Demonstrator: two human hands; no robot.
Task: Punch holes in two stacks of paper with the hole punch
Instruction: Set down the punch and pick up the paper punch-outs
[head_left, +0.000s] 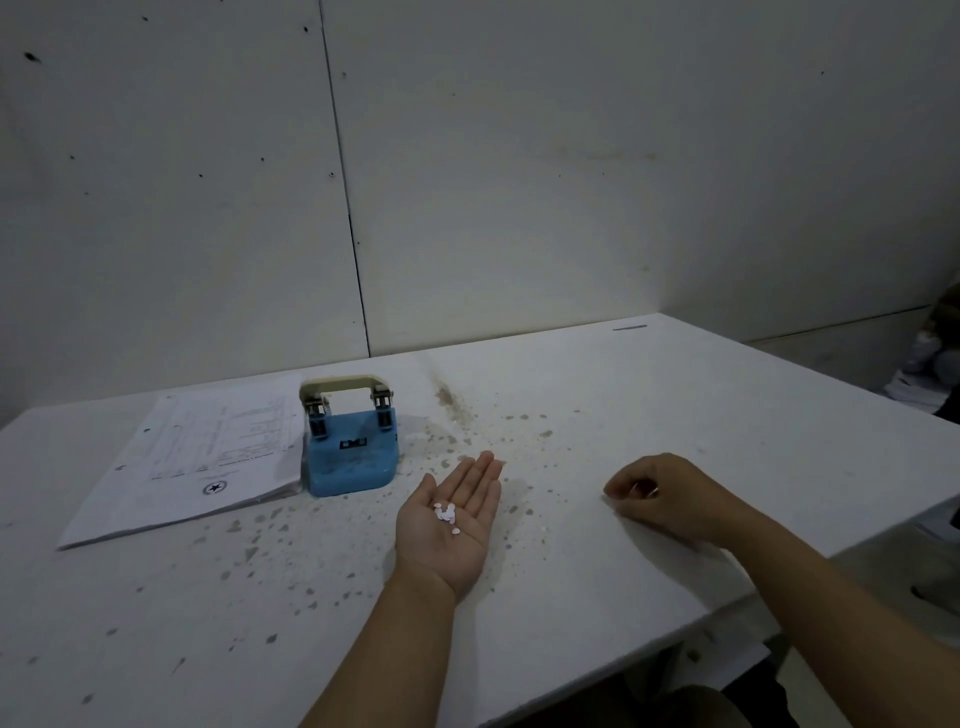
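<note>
I see my left hand (451, 519) lying palm-up and flat open on the table (675, 415), a small heap of white paper dots (447, 514) in the palm. My right hand (670, 493) rests knuckles-up, fingers curled loosely, nothing visible in them. The blue hole punch (350, 447) stands just beside the paper stack (197, 457), far left.

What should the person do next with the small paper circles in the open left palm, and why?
Probably pick up the stray paper dot on the table with the right hand and add it to the paper dots in the left hand. That palm lies open and flat as a tray; the right fingertips are curled close beside the stray dot.
</note>
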